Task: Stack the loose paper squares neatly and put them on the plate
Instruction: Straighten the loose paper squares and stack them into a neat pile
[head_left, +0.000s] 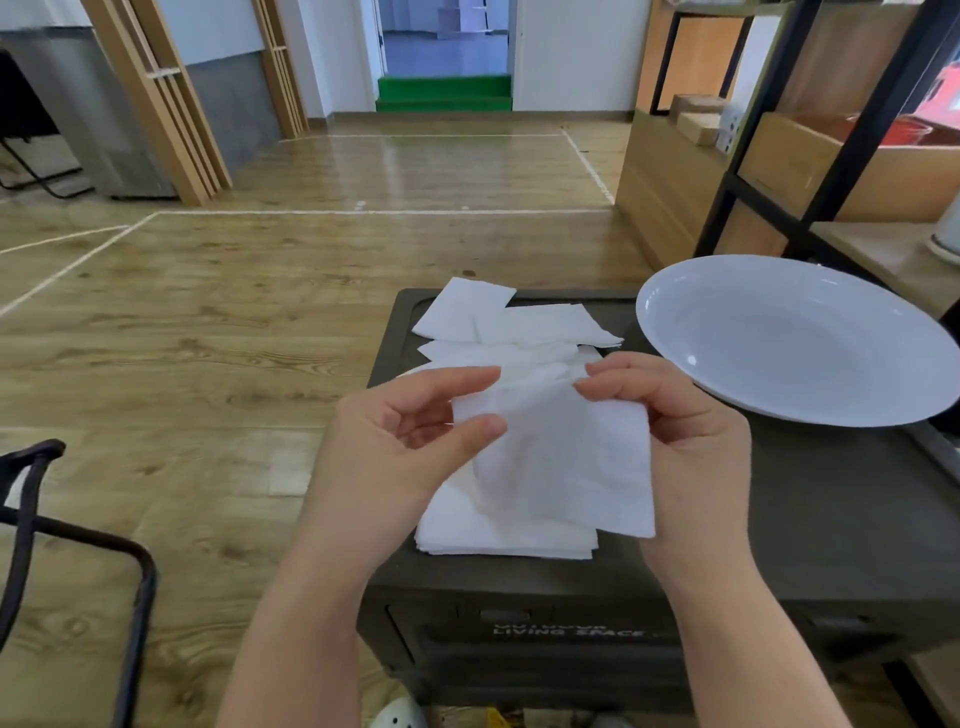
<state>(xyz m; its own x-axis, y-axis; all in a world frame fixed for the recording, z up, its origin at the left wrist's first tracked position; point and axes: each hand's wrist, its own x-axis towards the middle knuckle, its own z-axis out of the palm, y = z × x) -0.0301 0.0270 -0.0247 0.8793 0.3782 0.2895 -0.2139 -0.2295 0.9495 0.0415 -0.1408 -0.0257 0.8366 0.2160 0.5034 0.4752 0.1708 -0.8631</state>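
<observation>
Paper square (566, 457) held up between both hands, above a neat stack (498, 535).
Left hand (405, 441) pinches its left edge, right hand (675, 415) pinches the top right corner. Loose squares (514, 325) lie scattered behind on the dark storage box (831, 519); white plate (795, 338) sits to the right, empty.

A: Floor?
B: Wood-grain plank floor (218, 322), glossy, marked with white tape lines (363, 212).
A: Far wall?
B: White, with an open doorway (444, 36); 2 green steps (444, 93) below it.
A: Left side?
B: Slatted wooden partitions (161, 98), a grey panel (88, 114), a black chair frame (78, 545) near.
A: Right side?
B: Black metal shelving (852, 150) with wooden boards; cardboard boxes (698, 117) on a light wood cabinet (670, 197).
A: Near centre?
B: 1 dark storage crate (831, 519), lettered on its front.
</observation>
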